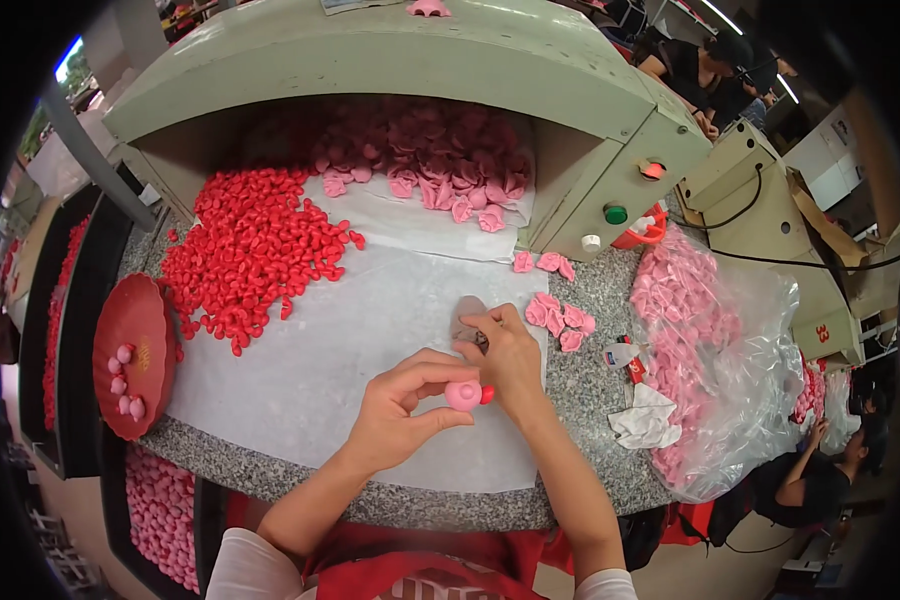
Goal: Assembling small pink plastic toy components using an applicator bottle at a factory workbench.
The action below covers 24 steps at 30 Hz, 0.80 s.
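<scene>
Above the middle of the white sheet, my left hand (395,405) pinches a small pink rubbery figure part (462,396) between thumb and fingers. A red piece (487,395) sticks out from its right side, close to my right wrist. My right hand (505,350) is just beyond, fingers curled down at a small greyish-brown oval thing (468,310), perhaps a dish. What those fingertips hold is hidden. A large heap of glossy red pieces (250,250) lies to the left, and many pink parts (440,160) are piled under the hood at the back.
A red oval tray (135,390) with several pink balls stands at left, above a bin of pink parts (160,510). Loose pink pieces (560,318), a white cloth (645,420) and a plastic bag of pink parts (690,330) lie right. The hood (615,180) carries buttons. Other people work nearby.
</scene>
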Motion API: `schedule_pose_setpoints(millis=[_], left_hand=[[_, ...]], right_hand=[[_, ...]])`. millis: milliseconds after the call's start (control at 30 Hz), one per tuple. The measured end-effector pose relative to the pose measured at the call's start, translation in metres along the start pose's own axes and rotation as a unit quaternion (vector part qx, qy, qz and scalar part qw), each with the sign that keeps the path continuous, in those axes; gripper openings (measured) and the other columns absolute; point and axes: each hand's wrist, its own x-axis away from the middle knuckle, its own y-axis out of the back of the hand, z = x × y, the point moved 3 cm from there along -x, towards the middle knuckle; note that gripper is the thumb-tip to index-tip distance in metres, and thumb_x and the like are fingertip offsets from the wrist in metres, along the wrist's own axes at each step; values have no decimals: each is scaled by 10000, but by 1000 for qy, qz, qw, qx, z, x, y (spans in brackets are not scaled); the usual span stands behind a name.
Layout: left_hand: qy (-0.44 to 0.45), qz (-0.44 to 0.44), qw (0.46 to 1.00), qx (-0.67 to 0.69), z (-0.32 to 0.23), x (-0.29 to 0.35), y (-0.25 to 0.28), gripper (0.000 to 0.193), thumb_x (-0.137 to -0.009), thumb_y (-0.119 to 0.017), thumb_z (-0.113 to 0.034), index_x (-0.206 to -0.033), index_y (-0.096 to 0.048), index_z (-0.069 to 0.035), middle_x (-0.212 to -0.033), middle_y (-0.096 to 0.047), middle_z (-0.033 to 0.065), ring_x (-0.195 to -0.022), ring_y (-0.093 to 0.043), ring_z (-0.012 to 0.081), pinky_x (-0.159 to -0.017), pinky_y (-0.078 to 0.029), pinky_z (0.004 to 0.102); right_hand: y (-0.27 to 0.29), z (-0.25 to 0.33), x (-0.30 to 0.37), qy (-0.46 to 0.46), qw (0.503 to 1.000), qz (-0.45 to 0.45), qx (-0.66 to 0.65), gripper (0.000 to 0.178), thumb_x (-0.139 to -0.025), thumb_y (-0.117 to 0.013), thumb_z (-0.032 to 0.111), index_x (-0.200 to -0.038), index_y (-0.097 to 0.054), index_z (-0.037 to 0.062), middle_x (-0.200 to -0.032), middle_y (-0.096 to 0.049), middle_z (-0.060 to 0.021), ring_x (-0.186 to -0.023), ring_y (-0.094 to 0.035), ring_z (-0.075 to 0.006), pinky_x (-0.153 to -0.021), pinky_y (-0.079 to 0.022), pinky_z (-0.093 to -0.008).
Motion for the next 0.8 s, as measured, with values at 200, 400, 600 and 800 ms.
schedule_pose_setpoints(millis=[200,400,600,800], left_hand=[[-106,-61,954,-273,-5,5,-1,348,-623,-708,3,-933,-548,9,-947,-549,120,-863,-554,201,-738,-472,299],[-201,-75,915,-342,-7,5,-4,289,-620,-698,11,-872,-557,-3,-894,-568,134,-806,-568,223,-682,-466,284],[-278,-109,867,-399,-5,8,-7,225,-606,-675,53,-792,-566,-11,-879,-580,120,-749,-590,222,-650,-501,295],[-228,-10,950,-213,-1,5,-5,287,-616,-674,89,-842,-538,-23,-911,-566,146,-849,-599,272,-719,-514,347]], right_hand=[[45,-13,17,-142,884,-13,-445,255,-680,-641,29,-930,-596,2,-824,-569,-52,-690,-561,-151,-583,-445,-258],[66,33,58,-106,817,-38,-566,269,-668,-655,12,-928,-589,-17,-856,-539,-53,-722,-533,-158,-589,-432,-231],[58,53,70,54,948,-119,-289,216,-639,-676,-18,-842,-601,-3,-763,-508,-66,-669,-524,-131,-533,-428,-206],[63,19,60,-121,870,-121,-461,137,-731,-625,61,-822,-572,-26,-745,-561,-49,-587,-513,-97,-478,-406,-203]])
